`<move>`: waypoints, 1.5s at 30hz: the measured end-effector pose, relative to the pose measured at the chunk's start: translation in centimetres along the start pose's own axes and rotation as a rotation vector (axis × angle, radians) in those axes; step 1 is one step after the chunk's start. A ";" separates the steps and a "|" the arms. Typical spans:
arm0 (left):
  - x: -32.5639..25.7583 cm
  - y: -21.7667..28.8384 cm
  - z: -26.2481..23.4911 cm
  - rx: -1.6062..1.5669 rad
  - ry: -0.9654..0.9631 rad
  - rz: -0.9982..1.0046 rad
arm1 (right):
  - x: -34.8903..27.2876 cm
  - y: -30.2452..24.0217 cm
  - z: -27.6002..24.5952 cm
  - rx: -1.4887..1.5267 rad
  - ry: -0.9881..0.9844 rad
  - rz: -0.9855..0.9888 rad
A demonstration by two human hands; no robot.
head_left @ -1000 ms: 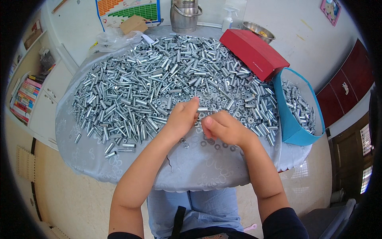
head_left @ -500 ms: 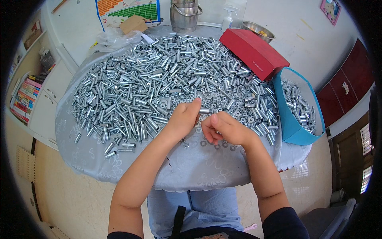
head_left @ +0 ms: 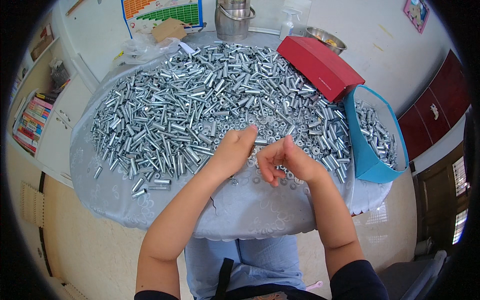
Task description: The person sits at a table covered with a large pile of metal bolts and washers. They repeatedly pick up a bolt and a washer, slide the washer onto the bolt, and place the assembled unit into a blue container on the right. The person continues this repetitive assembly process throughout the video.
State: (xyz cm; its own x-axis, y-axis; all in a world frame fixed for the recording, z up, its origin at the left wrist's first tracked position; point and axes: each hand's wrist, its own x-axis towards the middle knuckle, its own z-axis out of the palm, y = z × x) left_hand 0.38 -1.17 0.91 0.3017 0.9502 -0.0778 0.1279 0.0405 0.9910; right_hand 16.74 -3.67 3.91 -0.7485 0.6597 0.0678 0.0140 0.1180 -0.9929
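My left hand (head_left: pixel 234 151) is closed, thumb on top, around a silver metal sleeve (head_left: pixel 260 142) whose end sticks out to the right. Whether a bolt runs inside it is hidden by my fingers. Just right of that end, my right hand (head_left: pixel 290 162) has its thumb raised and its fingers loosely curled and apart, with nothing visible in them. Under and beyond both hands spreads a big heap of silver sleeves and bolts (head_left: pixel 175 107). Loose nuts and washers (head_left: pixel 300 135) lie nearest to my right hand.
A blue fabric bin (head_left: pixel 377 172) holding assembled-looking metal pieces stands at the right table edge. Behind it a red box (head_left: pixel 320 67) rests by the heap. At the back are a steel pot (head_left: pixel 232 22), a spray bottle (head_left: pixel 287 25), a steel bowl (head_left: pixel 325 39) and a plastic bag (head_left: pixel 145 48).
My right hand has turned, its thumb lifting and its fingers loosening away from the sleeve's end. My left hand has shifted slightly right and keeps its hold.
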 end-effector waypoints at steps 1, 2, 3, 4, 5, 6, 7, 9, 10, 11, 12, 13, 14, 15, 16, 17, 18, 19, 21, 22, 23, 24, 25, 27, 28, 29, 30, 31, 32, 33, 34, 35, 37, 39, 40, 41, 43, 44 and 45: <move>0.0 -0.1 0.0 0.010 -0.006 0.007 | -0.1 -0.2 0.0 0.032 0.001 -0.006; 0.1 -0.4 0.0 0.020 -0.012 0.014 | 0.0 -0.4 0.0 0.052 -0.009 -0.008; 0.1 -0.5 0.0 0.030 -0.017 0.021 | 0.0 -0.6 -0.1 0.072 -0.018 -0.010; 0.2 -0.6 0.0 0.031 -0.019 0.017 | 0.0 -0.8 -0.1 0.092 -0.027 -0.012; 0.2 -0.6 0.0 0.031 -0.023 0.014 | 0.0 -0.6 -0.3 0.139 -0.029 -0.040; 0.2 -0.6 0.0 0.031 -0.026 0.011 | 0.0 -0.3 -0.4 0.186 -0.031 -0.068; 0.1 -0.6 0.1 0.045 -0.023 0.026 | -0.1 -0.1 -0.5 0.234 -0.032 -0.096; -0.1 -0.4 0.4 0.072 -0.016 0.054 | -0.1 -0.3 -0.6 0.285 -0.021 -0.134; -0.2 -0.3 0.5 0.062 -0.028 0.056 | -0.2 -0.3 -0.6 0.311 -0.016 -0.153; -0.4 -0.1 0.5 0.053 -0.038 0.058 | -0.2 -0.3 -0.6 0.341 -0.012 -0.163; -0.5 0.0 0.5 0.043 -0.049 0.059 | -0.1 -0.3 -0.5 0.370 -0.009 -0.174; -0.5 -0.1 0.5 0.043 -0.051 0.064 | -0.1 -0.3 -0.5 0.400 -0.006 -0.185; -0.4 -0.1 0.5 0.042 -0.055 0.068 | -0.1 -0.3 -0.5 0.424 -0.012 -0.199; -0.4 -0.2 0.5 0.041 -0.059 0.073 | 0.0 -0.2 -0.6 0.447 -0.018 -0.213; -0.4 -0.2 0.5 0.045 -0.060 0.072 | 0.0 -0.2 -0.6 0.471 -0.024 -0.227; -0.4 -0.2 0.5 0.049 -0.061 0.071 | 0.0 -0.1 -0.7 0.471 -0.022 -0.241; -0.3 -0.3 0.5 0.052 -0.062 0.070 | 0.0 -0.1 -0.7 0.470 -0.021 -0.255; -0.4 -0.2 0.5 0.050 -0.064 0.069 | 0.0 -0.1 -0.8 0.470 -0.019 -0.268; -0.5 0.0 0.6 0.044 -0.068 0.066 | 0.0 -0.1 -1.0 0.453 -0.003 -0.275; -0.6 0.1 0.6 0.055 -0.069 0.063 | 0.0 -0.1 -1.0 0.444 0.005 -0.278; -0.6 0.2 0.6 0.067 -0.071 0.061 | 0.0 -0.1 -1.0 0.449 0.008 -0.278; -0.6 0.2 0.6 0.078 -0.072 0.059 | 0.0 -0.1 -0.9 0.454 0.011 -0.277; -0.6 0.2 0.5 0.080 -0.074 0.059 | 0.0 -0.2 -0.9 0.459 0.015 -0.277; -0.6 0.1 0.6 0.082 -0.079 0.061 | -0.1 -0.1 -1.0 0.484 0.033 -0.290; -0.6 0.1 0.7 0.087 -0.083 0.063 | -0.1 -0.2 -1.1 0.496 0.043 -0.297; -0.6 0.1 0.7 0.092 -0.086 0.064 | -0.2 -0.2 -1.1 0.506 0.055 -0.295; -0.6 0.1 0.8 0.096 -0.089 0.064 | -0.2 -0.3 -1.1 0.517 0.068 -0.292; -0.6 0.1 0.8 0.096 -0.092 0.071 | -0.3 -0.4 -1.1 0.527 0.081 -0.290; -0.6 0.0 0.8 0.096 -0.094 0.077 | -0.3 -0.5 -1.1 0.521 0.091 -0.285; -0.6 -0.1 0.8 0.096 -0.096 0.083 | -0.3 -0.5 -1.1 0.515 0.101 -0.280; -0.7 0.0 0.8 0.097 -0.104 0.064 | -0.3 -0.6 -1.1 0.508 0.111 -0.275; -0.8 0.2 0.8 0.098 -0.113 0.046 | -0.2 -0.6 -1.1 0.511 0.134 -0.280; -0.9 0.5 0.8 0.103 -0.130 0.019 | -0.1 -0.6 -1.1 0.515 0.180 -0.288; -0.9 0.7 0.8 0.111 -0.147 0.004 | -0.1 -0.5 -1.2 0.538 0.205 -0.300; -0.9 0.5 0.8 0.111 -0.159 0.008 | 0.0 -0.5 -1.2 0.549 0.218 -0.305; -0.7 0.3 0.8 0.111 -0.170 0.012 | 0.0 -0.4 -1.2 0.561 0.216 -0.302; -0.7 0.1 0.8 0.067 -0.183 -0.006 | 0.2 -0.1 -1.3 0.585 0.213 -0.294; -0.6 0.2 0.9 0.024 -0.187 -0.027 | 0.3 0.0 -1.4 0.592 0.217 -0.320; -0.6 0.3 0.9 -0.019 -0.191 -0.048 | 0.4 0.2 -1.4 0.597 0.221 -0.346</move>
State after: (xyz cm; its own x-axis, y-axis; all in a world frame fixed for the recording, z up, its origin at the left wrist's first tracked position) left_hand 1.13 -2.04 1.19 0.4694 0.8713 -0.1428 0.1289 0.0924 0.9873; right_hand 17.38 -2.31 3.84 -0.4920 0.8001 0.3432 -0.6114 -0.0370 -0.7905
